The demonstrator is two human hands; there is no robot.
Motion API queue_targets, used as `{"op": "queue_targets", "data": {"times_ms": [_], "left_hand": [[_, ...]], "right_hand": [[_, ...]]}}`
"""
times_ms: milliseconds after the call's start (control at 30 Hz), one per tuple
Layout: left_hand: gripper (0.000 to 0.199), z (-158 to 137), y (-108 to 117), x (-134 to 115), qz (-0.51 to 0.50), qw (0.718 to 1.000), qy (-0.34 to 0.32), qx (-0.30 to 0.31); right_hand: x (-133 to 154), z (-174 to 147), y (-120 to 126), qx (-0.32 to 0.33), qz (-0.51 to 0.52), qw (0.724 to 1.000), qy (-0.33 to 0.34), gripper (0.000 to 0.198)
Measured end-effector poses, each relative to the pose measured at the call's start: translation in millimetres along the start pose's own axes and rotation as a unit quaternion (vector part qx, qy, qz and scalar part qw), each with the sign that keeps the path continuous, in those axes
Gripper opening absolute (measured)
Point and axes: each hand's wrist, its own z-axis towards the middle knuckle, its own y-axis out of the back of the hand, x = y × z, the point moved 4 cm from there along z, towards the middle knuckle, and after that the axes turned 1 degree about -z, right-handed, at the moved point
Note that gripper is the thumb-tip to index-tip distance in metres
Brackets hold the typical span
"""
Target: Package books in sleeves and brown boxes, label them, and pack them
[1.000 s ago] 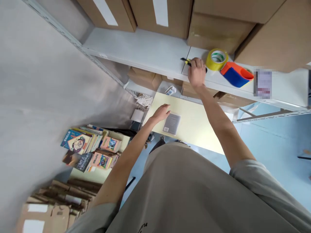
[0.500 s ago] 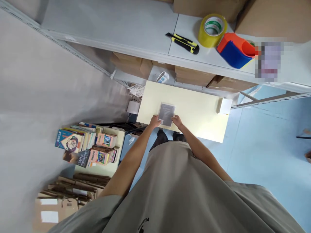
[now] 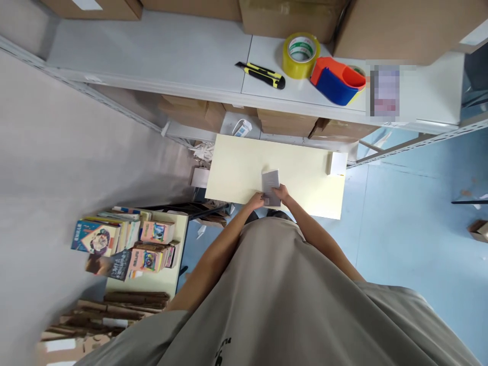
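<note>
A thin grey book [image 3: 271,183] with pale print on its face is held tilted over the near edge of the cream table [image 3: 236,168]. My left hand [image 3: 257,200] grips its lower left edge, with the fingers partly hidden. On the right side, my right hand [image 3: 281,193] is closed on the book, the thumb lying across its face. The underside of the book is out of sight.
A white box [image 3: 337,164] sits at the table's right end. On the shelf [image 3: 160,56] beyond are a utility knife [image 3: 263,74], clear tape [image 3: 301,55] and a tape dispenser [image 3: 337,81]. Stacked books [image 3: 101,238] and flattened cardboard [image 3: 114,310] lie at left.
The book, earlier face up and nearly flat, has been turned on edge and shows a narrower face. Both hands have moved closer together and slightly right. The camera view has shifted.
</note>
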Motion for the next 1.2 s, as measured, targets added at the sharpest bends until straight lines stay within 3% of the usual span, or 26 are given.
{"op": "queue_targets", "data": {"times_ms": [100,200,267,367,500,633,867,933,1067,1200], "left_hand": [[0.057,-0.7,20.8,-14.4,-0.061,0.997,0.032,-0.020],[0.078,-0.6,55.0,-35.0,-0.129,0.991,0.023,-0.037],[0.079,-1.1,75.7,-55.7,-0.221,0.975,-0.022,-0.018],[0.087,-6.8,98.1,-91.1,-0.362,0.925,-0.109,0.041],[0.084,-19.5,113.9,-123.9,-0.412,0.893,-0.160,0.085],[0.076,-27.5,125.9,-131.6,-0.394,0.905,-0.155,0.053],[0.070,-38.4,146.3,-118.2,-0.385,0.905,-0.179,-0.015],[0.064,-39.1,154.3,-112.1,-0.373,0.907,-0.188,-0.048],[0.046,-38.3,171.3,-104.1,-0.304,0.922,-0.205,-0.121],[0.038,-43.0,178.4,-106.0,-0.191,0.941,-0.216,-0.180]], "right_hand": [[23.7,-6.6,18.8,0.001,0.020,1.000,0.013,0.027],[58.8,-19.8,44.1,0.030,0.060,0.997,0.043,0.044],[84.6,-32.3,60.9,0.067,0.101,0.990,0.066,0.059],[120.5,-51.9,81.7,0.096,0.153,0.978,0.106,0.072],[148.9,-69.3,91.1,0.071,0.154,0.976,0.140,0.076],[155.7,-74.3,78.9,0.073,0.166,0.973,0.146,0.079],[153.3,-63.4,50.2,0.064,0.143,0.973,0.167,0.084],[154.5,-59.2,45.2,0.022,0.113,0.973,0.202,0.093],[157.9,-57.4,29.8,-0.096,0.056,0.958,0.264,0.127],[162.0,-61.2,-14.6,-0.049,0.047,0.969,0.237,0.136]]}}
